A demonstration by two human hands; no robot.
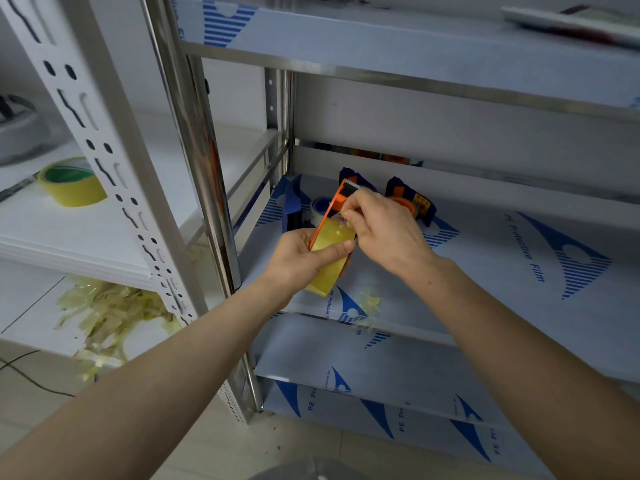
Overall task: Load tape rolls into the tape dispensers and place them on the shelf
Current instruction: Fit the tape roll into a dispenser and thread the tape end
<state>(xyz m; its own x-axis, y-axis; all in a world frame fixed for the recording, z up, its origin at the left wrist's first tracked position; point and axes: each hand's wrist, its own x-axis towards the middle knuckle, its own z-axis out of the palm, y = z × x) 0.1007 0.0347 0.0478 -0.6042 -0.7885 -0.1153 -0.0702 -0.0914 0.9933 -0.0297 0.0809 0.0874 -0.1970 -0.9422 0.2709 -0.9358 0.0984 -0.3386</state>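
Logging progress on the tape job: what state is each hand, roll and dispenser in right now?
Left hand: grips the orange dispenser and its yellow roll.
Right hand: pinches the tape end near the dispenser's top.
Blue dispenser: loaded, on the steel shelf.
Spare yellow roll: flat on the white shelf, unloaded.
Tape scraps: piled loose below.

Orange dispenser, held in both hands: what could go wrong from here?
1. The right hand pinches the tape end just below the toothed blade of the orange dispenser; fingers could get nicked.
2. The loose tape may tear or stick to itself, as the scraps on the shelf edge suggest.
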